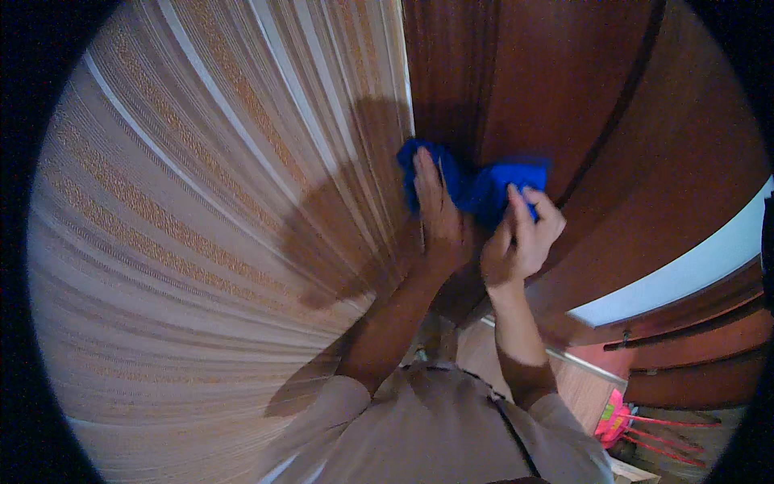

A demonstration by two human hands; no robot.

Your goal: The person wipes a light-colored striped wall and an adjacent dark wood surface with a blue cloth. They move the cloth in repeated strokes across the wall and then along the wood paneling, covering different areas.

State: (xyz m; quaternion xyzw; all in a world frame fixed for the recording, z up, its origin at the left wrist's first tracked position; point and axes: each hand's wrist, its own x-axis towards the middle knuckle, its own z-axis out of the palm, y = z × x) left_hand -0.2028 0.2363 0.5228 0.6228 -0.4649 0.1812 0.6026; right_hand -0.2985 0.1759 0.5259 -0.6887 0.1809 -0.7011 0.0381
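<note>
A blue cloth (472, 189) lies bunched against the dark reddish-brown wooden door frame (451, 73). Pressing its left end to the wood is my left hand (439, 214), fingers stretched out and lying flat. At the cloth's right end, my right hand (524, 238) pinches an edge between thumb and fingers. That corner looks slightly blurred. Between the two hands the cloth sags in folds.
Striped wallpaper (201, 202) covers the wall on the left, right up to the frame. On the right is a brown door (645, 161) with a pale panel (677, 266) and a handle (619, 345). A pink object with straps (617, 419) sits low at the right.
</note>
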